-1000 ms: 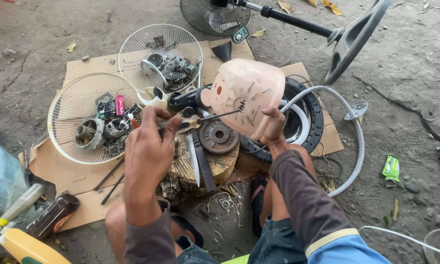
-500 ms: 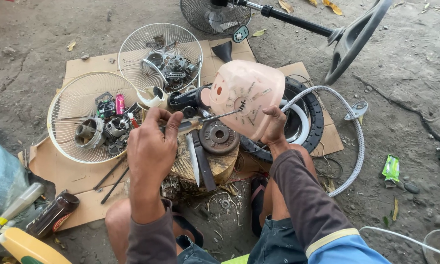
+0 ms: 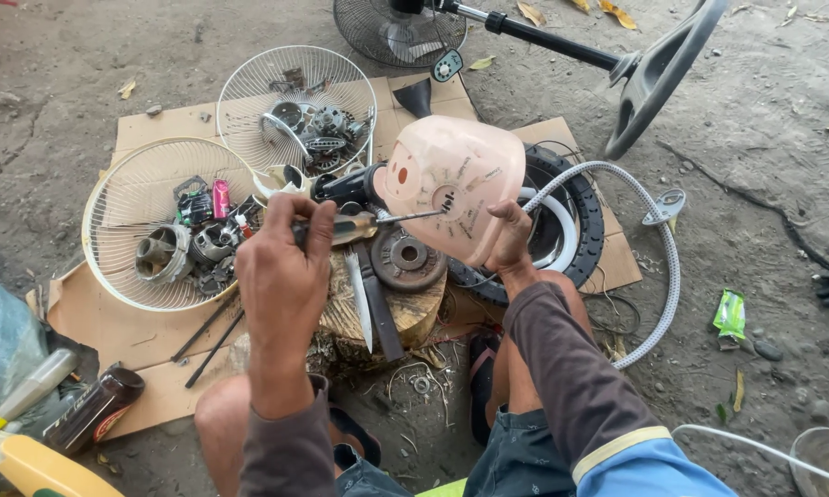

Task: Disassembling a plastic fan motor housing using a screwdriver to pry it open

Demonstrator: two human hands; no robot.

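— Two hands at work here, over what sort of ground?

— Bare packed dirt, grey and gritty, with dry leaves and a green wrapper (image 3: 730, 315) off to the right. Flattened cardboard (image 3: 152, 124) is spread on it as a work mat.

— And what is being held?

— The right hand (image 3: 509, 241) grips the lower edge of a pale pink fan housing (image 3: 451, 189), fingers curled under it and thumb up its face, holding it tilted above a wooden block (image 3: 405, 313). The left hand (image 3: 281, 267) is closed tight around the handle of a screwdriver (image 3: 377, 221), whose tip reaches the middle of the housing.

— What lies about them?

— Two wire fan guards (image 3: 156, 198) sit dished on the cardboard to the left and behind, both filled with motor parts and small metal pieces. A rusty round disc (image 3: 407, 259) and a blade rest on the block. A black tyre (image 3: 575, 225) lies behind the housing, with a braided hose (image 3: 663, 267) looping round its right side.

— Anything farther out?

— A standing fan lies tipped over along the top edge, its dark round base (image 3: 658, 78) at the upper right. A brown bottle (image 3: 92, 410) and a yellow one lie at the lower left.
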